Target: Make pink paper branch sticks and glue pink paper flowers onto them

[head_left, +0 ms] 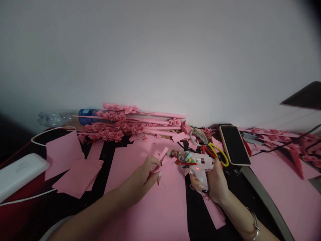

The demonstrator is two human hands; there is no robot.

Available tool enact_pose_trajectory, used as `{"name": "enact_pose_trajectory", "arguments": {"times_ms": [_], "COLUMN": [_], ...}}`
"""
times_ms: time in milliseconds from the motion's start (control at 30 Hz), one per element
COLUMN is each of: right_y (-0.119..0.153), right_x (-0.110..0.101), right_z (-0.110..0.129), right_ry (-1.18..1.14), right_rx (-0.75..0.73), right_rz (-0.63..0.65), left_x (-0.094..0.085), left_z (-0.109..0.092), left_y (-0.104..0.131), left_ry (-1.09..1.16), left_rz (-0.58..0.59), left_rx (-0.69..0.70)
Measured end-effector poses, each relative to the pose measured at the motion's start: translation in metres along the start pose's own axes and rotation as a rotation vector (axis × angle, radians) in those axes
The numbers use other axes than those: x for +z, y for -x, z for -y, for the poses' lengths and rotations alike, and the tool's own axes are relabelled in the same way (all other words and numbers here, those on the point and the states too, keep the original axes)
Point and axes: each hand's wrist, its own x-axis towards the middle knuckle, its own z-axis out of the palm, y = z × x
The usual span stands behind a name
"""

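A white hot glue gun (202, 170) is gripped by its handle in my right hand (217, 180), its small light glowing red. Dried glue and coloured bits coat its front end, which points left. My left hand (147, 177) pinches a folded pink paper strip (164, 154); the gun's nozzle is close to this paper, and I cannot tell whether they touch. Below both hands lies a large pink paper sheet (150, 214). Pink paper flowers on long stems (120, 125) are piled behind, against the wall.
Scissors with yellow handles (220, 154) and a phone (235, 144) lie beyond my right hand. Cut pink squares (77, 177) and a white device (22, 174) with a cable are at left. A plastic bottle (59, 118) lies by the wall. More pink sheets (283, 190) are at right.
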Motion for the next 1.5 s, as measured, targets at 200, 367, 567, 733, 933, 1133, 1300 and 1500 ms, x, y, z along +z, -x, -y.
{"name": "enact_pose_trajectory", "arguments": {"times_ms": [200,367,567,733,933,1133,1300,1500], "right_y": [0.001,0.002,0.002,0.002,0.002,0.001,0.001,0.001], "right_x": [0.001,0.000,0.000,0.003,0.008,0.011,0.010,0.007], "right_z": [0.001,0.000,-0.001,0.004,0.011,0.010,0.009,0.005], "right_ry": [-0.004,0.010,0.020,0.012,0.002,0.019,0.020,0.028], "right_rx": [0.034,0.038,0.031,0.016,0.005,0.027,0.073,0.104], "right_rz": [-0.004,-0.017,-0.009,0.051,0.107,0.061,0.016,-0.040], "left_x": [-0.001,-0.002,-0.001,-0.001,-0.001,-0.002,-0.002,-0.003], "left_z": [-0.004,-0.004,-0.002,-0.002,-0.003,-0.002,-0.002,-0.006], "left_y": [0.000,0.000,0.000,0.001,-0.001,-0.001,0.000,0.000], "left_ry": [-0.005,-0.013,-0.004,-0.007,-0.003,-0.015,-0.011,-0.013], "left_rz": [0.009,-0.004,-0.008,-0.004,-0.003,0.007,0.022,0.025], "left_rx": [0.022,0.045,0.030,0.012,-0.005,-0.003,-0.003,0.011]}}
